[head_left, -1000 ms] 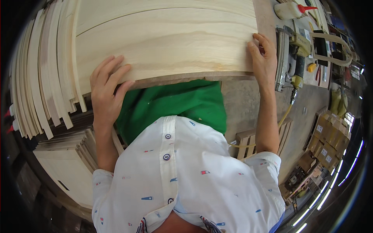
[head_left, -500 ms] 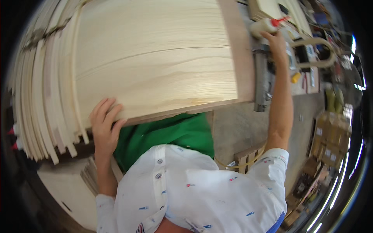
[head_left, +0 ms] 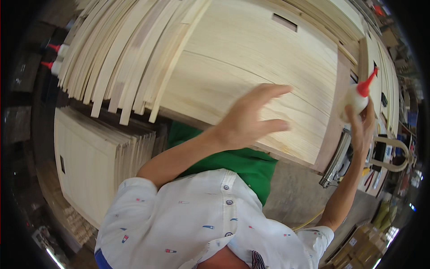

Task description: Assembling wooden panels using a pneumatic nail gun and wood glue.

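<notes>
My right hand [head_left: 363, 127] grips a white squeeze bottle [head_left: 357, 101] with a red pointed nozzle, raised over the right side of the workbench. My left hand [head_left: 251, 117] hangs above the pale wooden panel [head_left: 268, 67], slightly blurred, its thumb and fingers apart and nothing in it. A dark line runs across that panel, and a rectangular slot [head_left: 285, 22] is cut near its far edge. Left of my left hand, many thin wooden strips [head_left: 130, 54] lie side by side across the panel's left part.
Two more red-tipped bottles [head_left: 56, 66] show beyond the strips' left ends. A stack of wooden panels [head_left: 85, 157] stands at lower left. At the right lie a grey metal tool [head_left: 336, 159] and a beige looped frame [head_left: 405, 154]. Cardboard boxes [head_left: 358, 246] sit lower right.
My right hand has lifted the bottle from the bench's right side. My left hand has left the panel's near left edge and moved right over it. The view has turned.
</notes>
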